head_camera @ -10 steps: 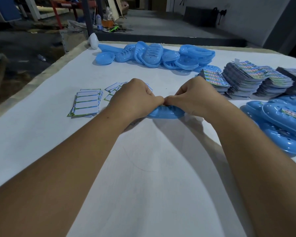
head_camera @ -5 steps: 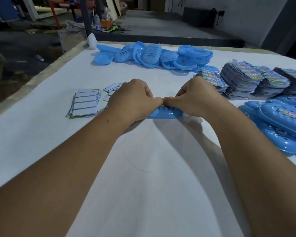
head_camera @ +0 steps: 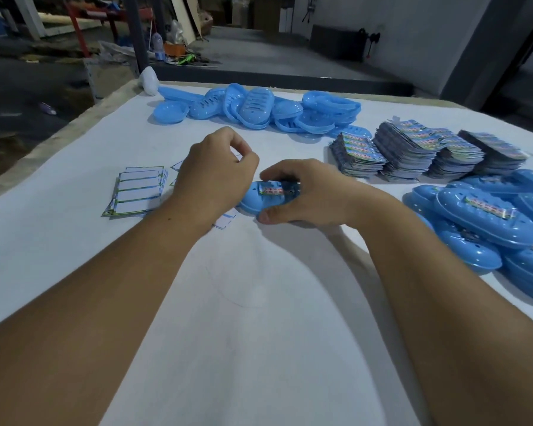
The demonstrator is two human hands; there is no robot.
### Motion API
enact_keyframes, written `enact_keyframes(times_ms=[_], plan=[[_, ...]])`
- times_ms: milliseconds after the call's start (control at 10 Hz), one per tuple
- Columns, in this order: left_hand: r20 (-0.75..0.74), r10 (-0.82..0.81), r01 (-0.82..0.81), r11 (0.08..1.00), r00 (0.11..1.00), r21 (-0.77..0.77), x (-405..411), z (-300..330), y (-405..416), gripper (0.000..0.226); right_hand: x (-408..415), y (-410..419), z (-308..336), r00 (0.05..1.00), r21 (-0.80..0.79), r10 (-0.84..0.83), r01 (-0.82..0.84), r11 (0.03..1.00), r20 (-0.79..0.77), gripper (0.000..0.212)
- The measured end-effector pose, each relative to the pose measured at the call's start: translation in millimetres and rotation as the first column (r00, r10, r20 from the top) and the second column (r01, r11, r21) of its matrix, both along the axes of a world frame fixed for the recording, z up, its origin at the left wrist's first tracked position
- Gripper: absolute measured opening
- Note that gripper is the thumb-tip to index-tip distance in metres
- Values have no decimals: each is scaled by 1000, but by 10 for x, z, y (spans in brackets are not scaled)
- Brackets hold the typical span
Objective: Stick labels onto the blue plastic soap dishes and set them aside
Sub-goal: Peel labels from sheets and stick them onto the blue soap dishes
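Two bare forearms reached forward over the white counter (head_camera: 259, 348). The right hand (head_camera: 314, 192) gripped a blue dish (head_camera: 253, 199) that lay on the counter at the middle, the thumb curled against its near edge and the fingers curled over its far edge. A colourful label (head_camera: 273, 189) sat on the top of the dish, partly hidden by those fingers. The left hand (head_camera: 213, 176) was just beside the dish to the left, raised a little, with its fingers curled inward toward the thumb; whether they pinched anything could not be told. Under its wrist a white slip (head_camera: 226, 219) lay flat on the counter, and further left a fanned pile of white backing sheets (head_camera: 137, 192) with green edges rested on the surface. At the right edge lay a heap of labelled dishes (head_camera: 486, 216), overlapping one another, each with a strip label on top. Behind them stood several stacks of label sheets (head_camera: 413, 149) side by side. At the far end of the counter lay a loose pile of unlabelled dishes (head_camera: 256, 109), with a white object (head_camera: 149, 81) at the far left corner. Beyond was a dim concrete floor (head_camera: 274, 63) with clutter.
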State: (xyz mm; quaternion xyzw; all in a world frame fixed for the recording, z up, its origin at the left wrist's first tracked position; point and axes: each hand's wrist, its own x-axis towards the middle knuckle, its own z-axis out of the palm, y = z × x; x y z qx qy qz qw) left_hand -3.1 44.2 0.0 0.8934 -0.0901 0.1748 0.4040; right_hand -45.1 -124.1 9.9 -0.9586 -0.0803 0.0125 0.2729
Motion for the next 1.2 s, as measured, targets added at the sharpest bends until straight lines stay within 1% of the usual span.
enact_keyframes(times_ms=[100, 200, 300, 400, 500, 600, 700, 800, 900, 1000, 1100, 1200], plan=[[65, -34, 36, 999, 997, -27, -19, -33, -8, 5, -56, 40, -23, 995, -8, -53, 54, 998, 79, 62], [113, -89, 92, 995, 990, -25, -76, -51, -69, 5, -189, 21, -25, 979, -110, -138, 156, 982, 151, 68], [136, -132, 133, 991, 982, -4, -131, -55, -102, 4, -395, -138, 41, 934, -189, -248, 300, 935, 257, 70], [128, -140, 141, 990, 982, 1, -150, -45, -94, 4, -660, -462, 126, 867, -241, -359, 452, 859, 345, 66], [110, -158, 157, 987, 981, 21, -162, -40, -89, 3, -921, -859, 201, 789, -221, -487, 586, 780, 374, 60], [108, -171, 167, 985, 979, 49, -188, -56, -93, 4, -1118, -1230, 242, 706, -218, -622, 702, 678, 339, 59], [108, -181, 177, 983, 978, 46, -211, -71, -99, 5, -1259, -1511, 253, 622, -206, -716, 782, 588, 316, 60], [100, -199, 196, 980, 975, 36, -211, -87, -93, 5, -1346, -1668, 259, 575, -165, -772, 818, 551, 270, 69], [101, -213, 210, 977, 972, 38, -203, -93, -90, 5, -1383, -1744, 277, 554, -129, -802, 833, 539, 226, 73], [111, -222, 216, 975, 969, 59, -186, -107, -103, 5, -1383, -1773, 278, 565, -94, -799, 824, 559, 207, 74], [95, -220, 216, 975, 971, 52, -188, -78, -67, 5, -1387, -1730, 277, 557, -41, -807, 827, 561, 198, 73], [99, -219, 218, 976, 971, 23, -165, -93, -99, 5, -1321, -1646, 307, 512, -32, -786, 844, 536, 346, 64]])
